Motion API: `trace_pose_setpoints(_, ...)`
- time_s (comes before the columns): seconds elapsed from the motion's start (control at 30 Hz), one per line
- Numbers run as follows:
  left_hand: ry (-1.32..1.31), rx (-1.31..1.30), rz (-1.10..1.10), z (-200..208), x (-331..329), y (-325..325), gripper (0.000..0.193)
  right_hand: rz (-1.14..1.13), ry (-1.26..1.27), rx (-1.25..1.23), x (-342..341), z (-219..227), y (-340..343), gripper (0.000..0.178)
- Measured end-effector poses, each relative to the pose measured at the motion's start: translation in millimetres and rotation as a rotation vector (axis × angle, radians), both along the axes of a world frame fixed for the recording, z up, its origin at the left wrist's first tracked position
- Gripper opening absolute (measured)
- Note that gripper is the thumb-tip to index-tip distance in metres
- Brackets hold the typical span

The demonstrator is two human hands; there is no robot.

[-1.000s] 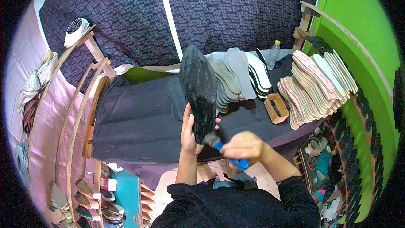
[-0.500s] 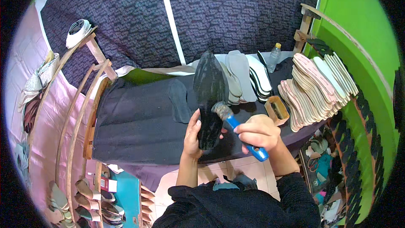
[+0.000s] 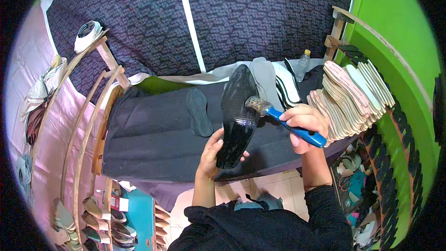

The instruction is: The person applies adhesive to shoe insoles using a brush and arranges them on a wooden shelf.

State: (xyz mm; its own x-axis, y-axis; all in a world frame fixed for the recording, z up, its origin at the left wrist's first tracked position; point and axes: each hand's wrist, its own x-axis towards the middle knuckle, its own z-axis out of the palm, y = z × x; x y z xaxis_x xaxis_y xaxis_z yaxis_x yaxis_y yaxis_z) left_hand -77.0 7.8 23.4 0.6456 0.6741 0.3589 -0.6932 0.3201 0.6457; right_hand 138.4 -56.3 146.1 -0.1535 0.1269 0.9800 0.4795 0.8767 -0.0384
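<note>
Lying beyond my left hand was one dark insole; that hand clasped one black sole between thumb and fingers. One blue-handled brush, gripped in my right hand, had moved from the sole's near end up its right edge, so brushing had reached the wider part. Beyond was one bottle.

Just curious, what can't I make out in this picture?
All in the head view:
Held sole: far face, turned away.
Left hand: fingers mostly behind the sole.
Brush: mid-handle, under the right hand.
Grey insole: partly behind the brush.
Teal panel: lower end, cut by the bottom edge.
Clutter, lower right: too small.
</note>
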Motion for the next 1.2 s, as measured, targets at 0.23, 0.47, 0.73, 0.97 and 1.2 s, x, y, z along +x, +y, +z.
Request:
trace_pose_setpoints(0.23,0.019,0.033,-0.07,-3,0,0,0.039,-0.204,0.058,0.007,6,13,14,0.014)
trace_pose_setpoints(0.47,0.032,0.016,-0.065,-6,-3,0,0.038,0.009,0.165,-0.181,17,-4,4,0.012)
trace_pose_setpoints(0.73,-0.036,0.022,-0.085,-10,-3,3,0.038,-0.139,0.107,-0.058,23,3,10,0.013)
trace_pose_setpoints(0.97,-0.008,0.008,-0.076,-4,-2,2,0.037,-0.088,0.033,0.006,19,11,1,0.021)
trace_pose_setpoints(1.2,0.013,0.022,-0.073,-7,-3,3,0.037,-0.151,0.005,0.001,17,12,1,0.025)
